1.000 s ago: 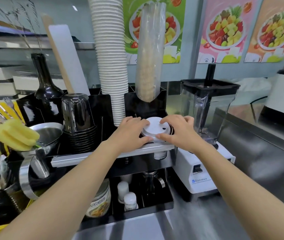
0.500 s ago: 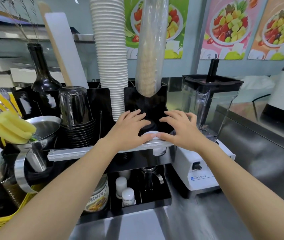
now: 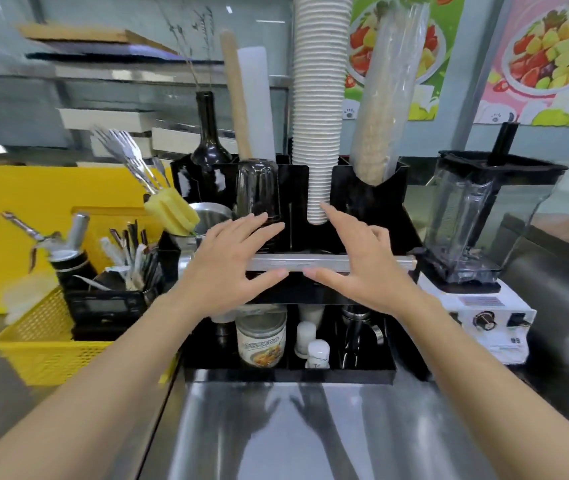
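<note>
The stainless counter [image 3: 310, 427] is running across the six o'clock half of the view. The black cup organizer [image 3: 369, 188] is sitting on it at twelve o'clock from the person. A blender [image 3: 466, 220] is standing at the organizer's three o'clock side.

The tall stack of white paper cups [image 3: 317, 116] is rising from the organizer's middle slot and running out of the top of the view. A shorter stack of dark upturned cups [image 3: 257, 188] is standing at nine o'clock from its foot. A silver rail [image 3: 310, 263] is lying level across the organizer's front.

The left hand [image 3: 227, 268] and the right hand [image 3: 362, 268] are hovering side by side in front of that rail. Both are empty, with fingers straight and spread, gripping nothing. Whether either is touching the rail cannot be told.

The right forefinger [image 3: 328, 211] is pointing at the lowest white cup, just beside it. The left fingertips are lying in front of the dark cups. No cup is out on the counter, so the work is probably only beginning, with drawing a cup from a stack yet to be done.
</note>
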`<state>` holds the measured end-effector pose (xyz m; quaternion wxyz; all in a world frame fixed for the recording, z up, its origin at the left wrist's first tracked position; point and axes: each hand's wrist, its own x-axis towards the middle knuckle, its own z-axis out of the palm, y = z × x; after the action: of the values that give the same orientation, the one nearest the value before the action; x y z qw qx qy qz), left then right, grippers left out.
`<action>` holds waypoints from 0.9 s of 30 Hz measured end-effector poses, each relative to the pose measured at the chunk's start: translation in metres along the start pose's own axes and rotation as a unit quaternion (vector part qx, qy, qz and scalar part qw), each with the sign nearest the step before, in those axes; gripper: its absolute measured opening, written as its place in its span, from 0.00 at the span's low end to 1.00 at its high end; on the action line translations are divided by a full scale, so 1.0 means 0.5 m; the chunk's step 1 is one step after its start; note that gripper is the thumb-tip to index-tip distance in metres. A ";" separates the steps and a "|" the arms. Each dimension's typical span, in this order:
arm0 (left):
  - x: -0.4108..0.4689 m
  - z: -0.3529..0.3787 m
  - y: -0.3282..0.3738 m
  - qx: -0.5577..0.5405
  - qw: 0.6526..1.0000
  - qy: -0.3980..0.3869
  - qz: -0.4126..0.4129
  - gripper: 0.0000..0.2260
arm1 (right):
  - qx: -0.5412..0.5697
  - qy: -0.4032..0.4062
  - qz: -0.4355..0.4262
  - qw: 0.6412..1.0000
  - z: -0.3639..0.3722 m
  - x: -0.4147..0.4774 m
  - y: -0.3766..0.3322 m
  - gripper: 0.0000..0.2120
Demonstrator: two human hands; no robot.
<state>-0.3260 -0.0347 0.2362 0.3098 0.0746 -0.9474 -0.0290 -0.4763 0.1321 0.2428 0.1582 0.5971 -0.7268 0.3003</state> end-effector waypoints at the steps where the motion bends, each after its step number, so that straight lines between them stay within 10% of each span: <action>1: -0.030 -0.017 -0.012 0.003 1.000 -0.002 -0.015 0.30 | 0.008 -0.007 -0.012 1.000 0.015 0.001 -0.030 0.40; 27: -0.775 -0.101 -0.210 -0.062 0.931 -0.143 -0.329 0.41 | 0.101 -0.405 -0.035 0.908 0.546 -0.189 -0.519 0.45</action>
<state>0.0255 -0.0772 0.0406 0.1484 0.3580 -0.9004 -0.1979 -0.1689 0.0069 0.0413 -0.2001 0.7053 -0.6729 0.0988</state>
